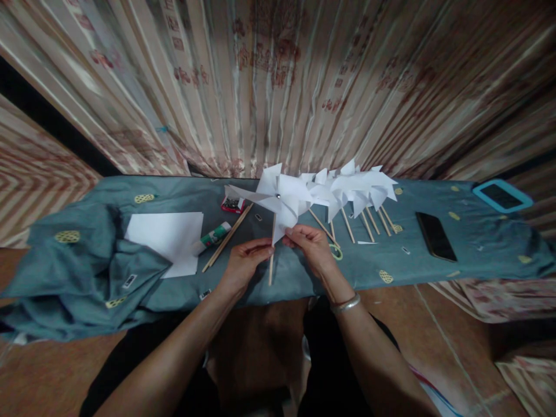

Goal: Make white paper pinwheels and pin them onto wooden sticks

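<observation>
A white paper pinwheel (pixel 292 188) with a pin at its centre faces me in the middle. My left hand (pixel 244 262) is closed on its thin wooden stick (pixel 271 273), just below the paper blades. The fingers of my right hand (pixel 313 244) are closed on the tip of the lowest blade. Behind and to the right lie several finished-looking paper pinwheels (pixel 347 188), their sticks pointing towards me. Close by my right hand, a light green ring (pixel 336 252) shows partly on the cloth.
On the left are white paper sheets (pixel 167 234), a green-and-white tube (pixel 217 233), loose wooden sticks (pixel 226 240) and a red box of small metal pieces (pixel 233 202). A dark phone (pixel 435 236) and a blue-framed tablet (pixel 503 195) lie right. Grey-green cloth (pixel 299 284) covers the table; curtains hang behind.
</observation>
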Available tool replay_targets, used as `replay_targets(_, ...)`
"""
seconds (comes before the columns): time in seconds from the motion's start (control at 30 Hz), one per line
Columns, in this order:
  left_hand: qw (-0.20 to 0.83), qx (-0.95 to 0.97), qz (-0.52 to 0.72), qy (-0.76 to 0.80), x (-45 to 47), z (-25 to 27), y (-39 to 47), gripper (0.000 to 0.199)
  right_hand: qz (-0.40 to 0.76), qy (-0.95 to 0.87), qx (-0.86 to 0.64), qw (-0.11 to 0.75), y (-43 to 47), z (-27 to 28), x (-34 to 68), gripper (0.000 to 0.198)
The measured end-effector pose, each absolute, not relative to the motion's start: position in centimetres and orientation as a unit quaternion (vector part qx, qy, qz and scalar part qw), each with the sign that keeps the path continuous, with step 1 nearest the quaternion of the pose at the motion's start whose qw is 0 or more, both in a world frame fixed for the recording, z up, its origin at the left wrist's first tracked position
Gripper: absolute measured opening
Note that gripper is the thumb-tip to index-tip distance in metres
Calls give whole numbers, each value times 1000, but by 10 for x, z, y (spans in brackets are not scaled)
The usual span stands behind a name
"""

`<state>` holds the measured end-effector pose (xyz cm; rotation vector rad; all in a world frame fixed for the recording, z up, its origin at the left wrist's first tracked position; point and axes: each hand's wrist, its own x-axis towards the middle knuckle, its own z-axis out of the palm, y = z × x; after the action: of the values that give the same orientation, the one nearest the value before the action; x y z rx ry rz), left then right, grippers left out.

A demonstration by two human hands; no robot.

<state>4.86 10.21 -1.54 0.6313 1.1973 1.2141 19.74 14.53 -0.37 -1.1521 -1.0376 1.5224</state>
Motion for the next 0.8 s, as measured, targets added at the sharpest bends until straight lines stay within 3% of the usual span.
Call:
replay_targets(0.53, 625, 296, 520, 502, 47, -11, 99, 33, 577, -495, -471, 448, 142, -2, 194, 36)
replay_targets(0.63, 613, 293, 521, 517, 44, -12, 100, 34, 520, -507, -491, 480, 149, 0, 213, 38)
replay_targets(0.8, 614, 301, 509, 522, 42, -13, 98, 35, 396, -438, -533, 606, 169, 2, 247, 30)
